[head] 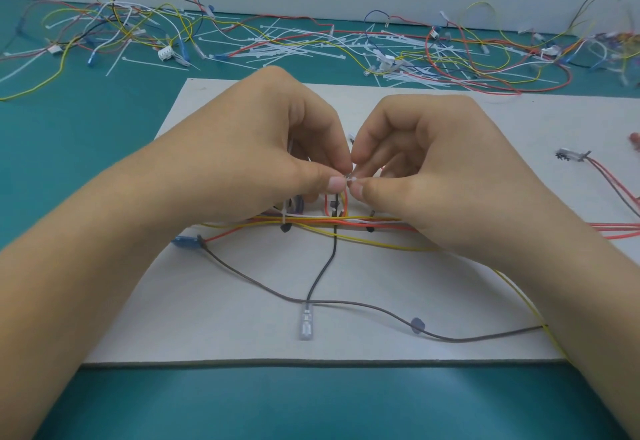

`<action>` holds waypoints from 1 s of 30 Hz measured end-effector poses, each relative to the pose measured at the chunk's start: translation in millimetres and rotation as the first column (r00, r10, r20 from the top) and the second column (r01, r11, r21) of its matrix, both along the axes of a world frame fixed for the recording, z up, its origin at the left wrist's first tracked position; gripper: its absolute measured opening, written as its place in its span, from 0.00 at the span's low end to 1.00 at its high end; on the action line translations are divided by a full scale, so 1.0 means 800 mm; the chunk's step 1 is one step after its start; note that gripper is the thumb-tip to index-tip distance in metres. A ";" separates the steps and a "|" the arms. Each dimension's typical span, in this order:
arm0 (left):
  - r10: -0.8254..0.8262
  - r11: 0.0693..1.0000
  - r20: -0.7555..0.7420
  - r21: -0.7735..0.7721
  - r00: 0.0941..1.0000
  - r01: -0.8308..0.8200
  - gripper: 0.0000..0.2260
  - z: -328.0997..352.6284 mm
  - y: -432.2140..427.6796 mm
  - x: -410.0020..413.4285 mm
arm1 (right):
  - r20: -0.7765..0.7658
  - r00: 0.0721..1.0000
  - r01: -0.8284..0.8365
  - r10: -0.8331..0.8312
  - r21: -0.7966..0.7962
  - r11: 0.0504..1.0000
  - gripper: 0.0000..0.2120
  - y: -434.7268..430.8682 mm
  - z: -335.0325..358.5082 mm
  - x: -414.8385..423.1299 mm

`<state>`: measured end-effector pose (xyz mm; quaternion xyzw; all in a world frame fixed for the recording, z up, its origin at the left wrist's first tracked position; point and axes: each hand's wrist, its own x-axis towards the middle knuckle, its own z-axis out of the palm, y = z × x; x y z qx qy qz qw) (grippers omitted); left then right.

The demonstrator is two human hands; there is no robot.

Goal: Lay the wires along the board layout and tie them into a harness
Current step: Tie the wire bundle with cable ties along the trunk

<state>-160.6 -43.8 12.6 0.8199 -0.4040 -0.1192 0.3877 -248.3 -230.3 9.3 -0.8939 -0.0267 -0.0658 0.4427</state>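
Pinching a small white cable tie (347, 179) in the grip of both left hand (277, 148) and right hand (426, 162), just above the wire bundle (346, 221) on the board (242, 318).

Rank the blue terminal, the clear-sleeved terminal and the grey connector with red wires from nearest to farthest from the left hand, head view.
1. Blue terminal, by the wrist of the left hand, at the left edge of the board.
2. Clear-sleeved terminal, front middle of the board.
3. Grey connector, far right, beyond the right hand.
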 end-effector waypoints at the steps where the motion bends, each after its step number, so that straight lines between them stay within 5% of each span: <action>1: 0.006 1.000 -0.003 -0.003 1.000 -0.006 0.05 0.000 0.000 0.000 | 0.002 1.000 0.000 0.000 0.001 1.000 0.11 0.000 0.000 0.000; 30: 0.026 1.000 0.027 0.002 0.999 -0.026 0.03 -0.008 -0.002 0.003 | 0.100 0.993 0.069 -0.066 -0.027 0.997 0.10 0.001 0.000 0.000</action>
